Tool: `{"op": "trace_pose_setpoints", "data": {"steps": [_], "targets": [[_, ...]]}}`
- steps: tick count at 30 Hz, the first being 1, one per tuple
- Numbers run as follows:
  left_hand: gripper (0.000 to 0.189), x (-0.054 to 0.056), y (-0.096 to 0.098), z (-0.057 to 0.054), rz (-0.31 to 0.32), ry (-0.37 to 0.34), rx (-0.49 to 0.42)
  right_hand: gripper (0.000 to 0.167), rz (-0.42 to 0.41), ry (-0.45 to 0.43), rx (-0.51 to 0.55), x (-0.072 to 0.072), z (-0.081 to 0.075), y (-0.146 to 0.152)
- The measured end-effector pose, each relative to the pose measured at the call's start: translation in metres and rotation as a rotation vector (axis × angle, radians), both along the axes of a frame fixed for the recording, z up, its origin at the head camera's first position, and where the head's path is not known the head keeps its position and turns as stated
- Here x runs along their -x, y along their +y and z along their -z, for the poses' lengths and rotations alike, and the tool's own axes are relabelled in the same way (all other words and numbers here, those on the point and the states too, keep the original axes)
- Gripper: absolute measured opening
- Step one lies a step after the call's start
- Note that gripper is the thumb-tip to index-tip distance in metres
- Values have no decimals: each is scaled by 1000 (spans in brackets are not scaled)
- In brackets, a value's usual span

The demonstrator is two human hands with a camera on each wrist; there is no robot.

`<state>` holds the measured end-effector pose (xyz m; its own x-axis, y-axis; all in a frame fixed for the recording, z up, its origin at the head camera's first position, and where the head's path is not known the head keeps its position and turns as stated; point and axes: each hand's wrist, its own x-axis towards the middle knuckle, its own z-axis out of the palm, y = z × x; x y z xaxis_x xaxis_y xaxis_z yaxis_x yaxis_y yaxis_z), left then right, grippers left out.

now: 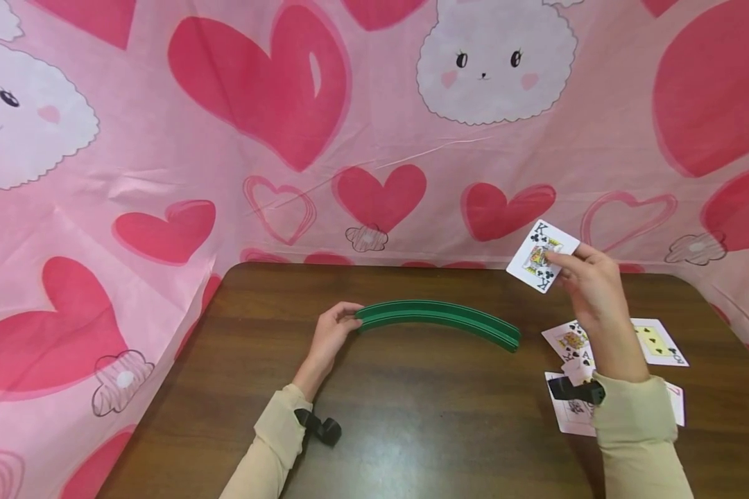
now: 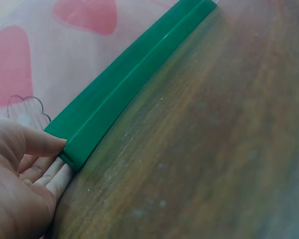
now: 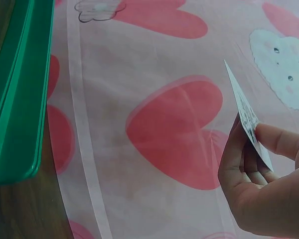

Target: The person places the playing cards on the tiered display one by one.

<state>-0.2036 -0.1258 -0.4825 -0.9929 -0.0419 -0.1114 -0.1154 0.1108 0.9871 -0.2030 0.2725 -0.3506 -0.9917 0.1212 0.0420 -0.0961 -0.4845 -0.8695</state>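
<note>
A long green curved card holder (image 1: 437, 313) with grooves along its length stands on the wooden table. My left hand (image 1: 331, 336) pinches its left end, thumb on the near face and the other fingers behind and under, as the left wrist view shows. Raised above the table's far right part, my right hand (image 1: 596, 287) grips a king of clubs playing card (image 1: 530, 262) between thumb and fingers, its face toward the head camera. In the right wrist view the card (image 3: 246, 119) appears nearly edge-on, apart from the card holder (image 3: 20, 99).
Several face-up playing cards lie on the table's right side, partly hidden by my right forearm, among them a black-suit card (image 1: 658, 341) and a king (image 1: 564, 338). Behind the table (image 1: 225, 402) hangs a pink cloth (image 1: 387, 145) with hearts.
</note>
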Motion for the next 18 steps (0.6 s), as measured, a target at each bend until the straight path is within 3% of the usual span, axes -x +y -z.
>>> {"op": "trace_pose_setpoints", "data": {"steps": [7, 14, 18], "targets": [[23, -1, -2, -1, 9, -8, -9, 24, -7, -16, -67, 3, -1, -11], [21, -14, 1, -31, 25, 1, -18, 26, -32, -2, -83, 7, -1, -23], [20, -19, 2, -37, 23, 12, -22, 25, -40, -4, -106, 8, -1, -31]]}}
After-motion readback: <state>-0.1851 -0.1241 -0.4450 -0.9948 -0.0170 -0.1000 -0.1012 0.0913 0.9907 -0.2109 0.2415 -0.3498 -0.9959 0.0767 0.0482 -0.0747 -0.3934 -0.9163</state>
